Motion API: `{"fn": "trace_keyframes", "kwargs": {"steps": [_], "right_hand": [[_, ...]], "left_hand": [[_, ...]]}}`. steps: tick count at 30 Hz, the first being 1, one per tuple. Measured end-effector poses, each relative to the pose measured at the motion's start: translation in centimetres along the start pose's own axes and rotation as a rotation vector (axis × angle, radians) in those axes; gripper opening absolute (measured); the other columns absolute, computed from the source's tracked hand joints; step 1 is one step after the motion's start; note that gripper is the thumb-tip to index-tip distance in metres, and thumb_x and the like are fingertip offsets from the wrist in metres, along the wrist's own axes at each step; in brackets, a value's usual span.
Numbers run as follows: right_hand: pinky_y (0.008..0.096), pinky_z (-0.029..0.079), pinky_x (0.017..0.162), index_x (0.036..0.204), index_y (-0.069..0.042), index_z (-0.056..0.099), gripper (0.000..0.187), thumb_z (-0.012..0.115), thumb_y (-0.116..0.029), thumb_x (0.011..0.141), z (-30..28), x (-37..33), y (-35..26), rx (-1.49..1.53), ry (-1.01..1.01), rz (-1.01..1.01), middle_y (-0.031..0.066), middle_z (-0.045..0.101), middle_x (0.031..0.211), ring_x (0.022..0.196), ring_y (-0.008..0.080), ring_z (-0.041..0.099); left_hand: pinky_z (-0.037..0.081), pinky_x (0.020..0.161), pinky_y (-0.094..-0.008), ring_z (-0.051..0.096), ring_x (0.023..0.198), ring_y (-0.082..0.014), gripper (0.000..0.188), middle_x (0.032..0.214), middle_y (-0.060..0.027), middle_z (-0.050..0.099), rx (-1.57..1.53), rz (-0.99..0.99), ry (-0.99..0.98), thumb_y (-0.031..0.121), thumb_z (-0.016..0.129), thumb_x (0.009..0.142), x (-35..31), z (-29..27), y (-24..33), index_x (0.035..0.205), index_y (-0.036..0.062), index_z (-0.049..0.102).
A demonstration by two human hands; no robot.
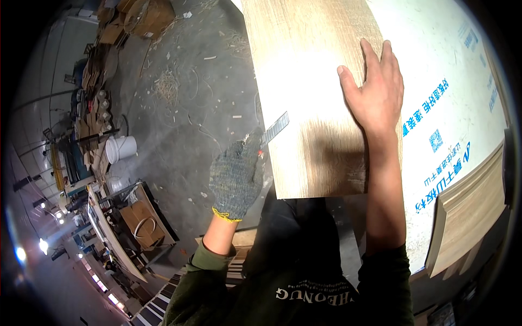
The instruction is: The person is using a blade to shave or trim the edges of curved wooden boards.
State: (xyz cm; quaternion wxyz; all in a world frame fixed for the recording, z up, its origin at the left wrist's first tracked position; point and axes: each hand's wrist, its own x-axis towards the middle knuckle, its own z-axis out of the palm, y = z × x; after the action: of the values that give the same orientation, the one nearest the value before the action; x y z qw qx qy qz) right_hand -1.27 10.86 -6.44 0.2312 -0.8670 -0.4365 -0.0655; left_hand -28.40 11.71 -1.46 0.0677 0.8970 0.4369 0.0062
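Note:
A wood-grain board lies over a white printed sheet, its near-left part sticking out beyond the sheet. My left hand, in a grey knitted glove with a yellow cuff, is closed at the board's left edge. From its grip a utility knife's flat, segmented blade points up and right over the edge; the knife's handle is mostly hidden. My bare right hand rests flat on the board near its right edge, fingers spread and holding nothing. Strong light washes out part of the board.
The white sheet with blue print extends to the right, with wood-grain panels stacked at its near right. Scraps and shavings litter the grey floor. A white bucket and cardboard boxes stand to the left.

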Motion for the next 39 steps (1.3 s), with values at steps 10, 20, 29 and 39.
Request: {"fn": "trace_keyframes", "kwargs": {"steps": [10, 20, 29, 39], "right_hand": [[0.0473, 0.026, 0.114, 0.140, -0.012, 0.048, 0.066, 0.063, -0.043, 0.084, -0.2, 0.0, -0.1, 0.023, -0.012, 0.007, 0.0230, 0.033, 0.150, 0.139, 0.0364, 0.032], [0.0476, 0.026, 0.114, 0.139, -0.011, 0.049, 0.066, 0.064, -0.042, 0.084, -0.2, 0.0, 0.0, 0.025, 0.003, -0.008, 0.0237, 0.034, 0.149, 0.139, 0.0369, 0.033], [0.0479, 0.027, 0.113, 0.139, -0.011, 0.049, 0.065, 0.064, -0.041, 0.083, -0.2, 0.0, -0.1, 0.016, 0.003, 0.002, 0.0246, 0.035, 0.148, 0.137, 0.0376, 0.034], [0.0482, 0.028, 0.112, 0.137, -0.011, 0.051, 0.064, 0.065, -0.041, 0.082, -0.3, 0.1, -0.1, 0.041, 0.019, -0.011, 0.0247, 0.036, 0.148, 0.136, 0.0388, 0.035]], "left_hand": [[0.050, 0.070, -0.0423, 0.062, 0.080, -0.0332, 0.042, 0.098, -0.0175, 0.064, -0.004, 0.040, 0.051, 0.022, 0.061, 0.088, 0.3, 0.3, -0.4, 0.129, 0.0133, 0.059], [0.050, 0.069, -0.0401, 0.062, 0.079, -0.0301, 0.051, 0.095, -0.0143, 0.063, 0.122, 0.037, -0.010, 0.022, 0.058, 0.088, 1.3, 0.0, -0.6, 0.137, 0.0134, 0.052], [0.051, 0.066, -0.0416, 0.062, 0.074, -0.0334, 0.039, 0.093, -0.0162, 0.063, -0.088, 0.035, 0.164, 0.017, 0.061, 0.086, 3.1, 0.5, -2.4, 0.124, 0.0125, 0.061], [0.052, 0.070, -0.0417, 0.063, 0.089, -0.0330, 0.042, 0.100, -0.0157, 0.063, -0.045, -0.003, 0.096, 0.017, 0.063, 0.084, 3.3, 0.7, -2.4, 0.126, 0.0149, 0.061]]}}
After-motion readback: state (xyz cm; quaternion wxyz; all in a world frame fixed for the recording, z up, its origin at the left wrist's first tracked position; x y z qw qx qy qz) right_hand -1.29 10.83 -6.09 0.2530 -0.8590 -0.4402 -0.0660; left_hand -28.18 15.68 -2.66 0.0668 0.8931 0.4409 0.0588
